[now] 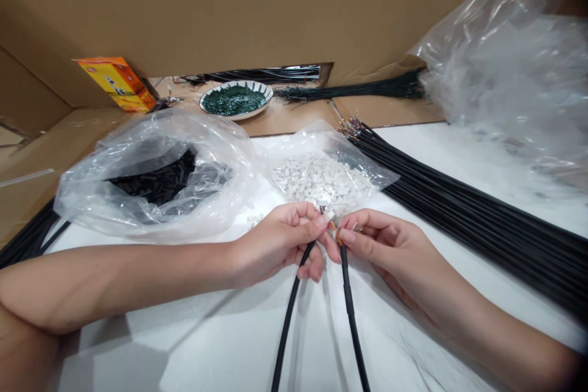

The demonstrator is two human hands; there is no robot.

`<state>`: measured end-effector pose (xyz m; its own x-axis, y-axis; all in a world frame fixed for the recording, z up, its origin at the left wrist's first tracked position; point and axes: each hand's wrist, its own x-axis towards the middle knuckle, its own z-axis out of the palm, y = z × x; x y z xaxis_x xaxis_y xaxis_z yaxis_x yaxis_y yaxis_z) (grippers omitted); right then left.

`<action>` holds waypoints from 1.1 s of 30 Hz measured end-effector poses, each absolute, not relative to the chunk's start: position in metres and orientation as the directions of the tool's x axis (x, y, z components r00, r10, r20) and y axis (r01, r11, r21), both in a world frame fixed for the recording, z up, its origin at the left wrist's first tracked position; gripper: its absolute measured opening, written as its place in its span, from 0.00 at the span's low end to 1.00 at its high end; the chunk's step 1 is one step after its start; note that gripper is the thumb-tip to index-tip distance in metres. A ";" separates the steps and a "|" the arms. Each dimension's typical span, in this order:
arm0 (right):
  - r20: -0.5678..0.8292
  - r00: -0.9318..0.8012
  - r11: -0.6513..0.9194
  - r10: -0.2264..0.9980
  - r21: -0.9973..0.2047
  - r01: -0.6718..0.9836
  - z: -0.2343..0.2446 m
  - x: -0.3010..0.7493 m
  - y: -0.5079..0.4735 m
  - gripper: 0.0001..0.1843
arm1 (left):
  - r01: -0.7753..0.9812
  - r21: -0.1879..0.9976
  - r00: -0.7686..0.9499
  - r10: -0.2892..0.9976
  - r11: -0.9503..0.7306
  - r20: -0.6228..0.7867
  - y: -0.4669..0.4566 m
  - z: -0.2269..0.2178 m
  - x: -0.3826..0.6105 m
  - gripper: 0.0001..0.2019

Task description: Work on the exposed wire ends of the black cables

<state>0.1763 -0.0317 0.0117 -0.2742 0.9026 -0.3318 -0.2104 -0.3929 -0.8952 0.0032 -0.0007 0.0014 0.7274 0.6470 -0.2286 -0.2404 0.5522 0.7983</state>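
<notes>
Between my hands are the ends of two black cables, with thin coloured wires showing at the tip of the right-hand one. My left hand is closed, thumb and forefinger pinching a small white connector at the wire ends; the left cable passes between its fingers. My right hand pinches at the wires beside the right cable's end, touching them with thumb and forefinger. A thin pale strand shows near its fingertips, too small to name. Both cables hang down towards me over the white table.
Behind my hands lies a clear bag of small white connectors. An open plastic bag of short black tubes is at left, a bundle of black cables at right. Further back are a plate of dark green bits and an orange box.
</notes>
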 end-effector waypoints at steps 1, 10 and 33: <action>-0.333 -0.279 -0.395 0.901 -0.895 -0.207 0.012 0.177 -0.032 0.09 | -0.240 0.793 0.730 0.643 0.560 -0.233 -0.001 0.001 0.003 0.09; -0.366 -0.238 -0.412 0.900 -0.892 -0.186 0.010 0.187 -0.028 0.11 | -0.298 0.723 0.764 0.610 0.623 -0.211 0.001 0.000 0.000 0.07; -0.381 -0.246 -0.430 0.891 -0.883 -0.190 0.012 0.188 -0.027 0.11 | -0.115 0.950 0.457 0.864 0.291 -0.210 -0.010 0.011 0.000 0.10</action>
